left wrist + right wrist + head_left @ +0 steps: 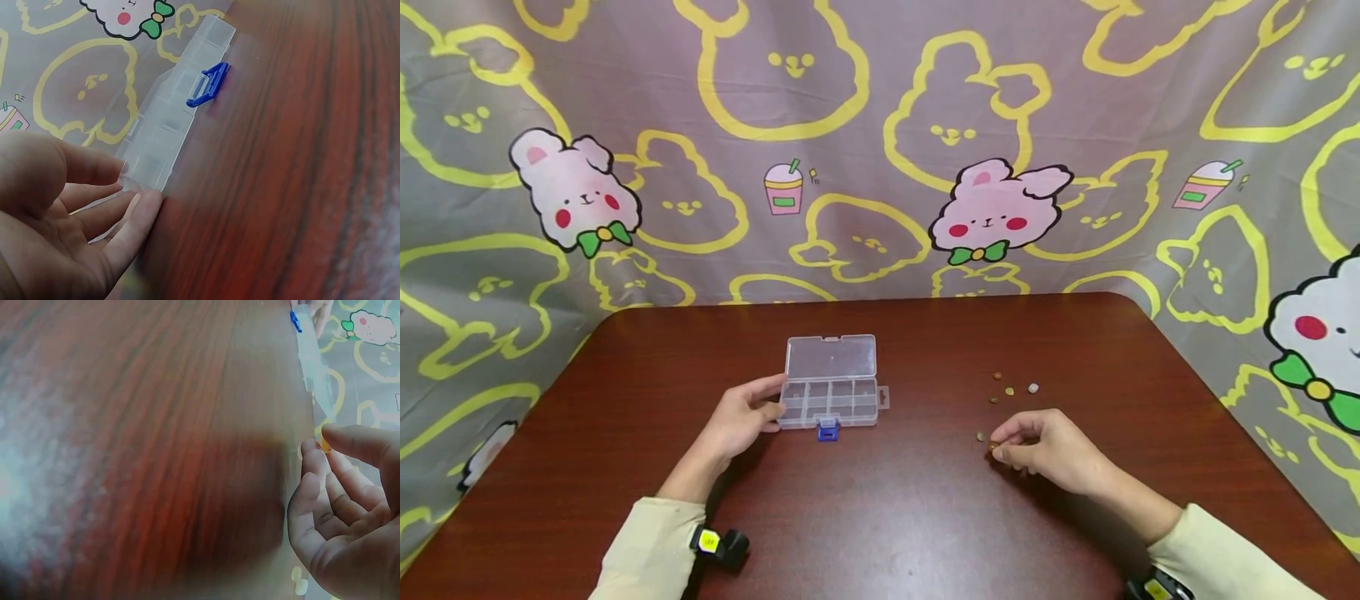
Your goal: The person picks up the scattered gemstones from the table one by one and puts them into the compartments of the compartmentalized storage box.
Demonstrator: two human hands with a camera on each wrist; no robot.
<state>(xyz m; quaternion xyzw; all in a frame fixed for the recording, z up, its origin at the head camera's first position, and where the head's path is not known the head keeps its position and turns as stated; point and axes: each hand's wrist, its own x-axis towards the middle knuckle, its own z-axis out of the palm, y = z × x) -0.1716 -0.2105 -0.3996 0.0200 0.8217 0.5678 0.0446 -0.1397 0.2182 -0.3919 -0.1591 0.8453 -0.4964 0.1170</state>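
A clear plastic compartment box [859, 421] lies on the table with its lid [831, 357] raised at the back and a blue latch [827, 432] at its front. My left hand [741, 421] grips the left end of the box, thumb and fingers on its edges, as the left wrist view also shows. Over the table to the right, my right hand [1056, 450] pinches a small amber-coloured stone [325, 443] between thumb and index finger. Close to those fingertips sits a small olive stone [981, 437]. The box's divided compartments show no contents.
Behind the right hand lie a white stone [1033, 388], a yellow stone [1010, 391], a brownish-orange stone [997, 376] and a green stone [993, 400]. All rest on the dark red wooden table [917, 517]. A patterned cloth [865, 167] hangs along the table's far edge.
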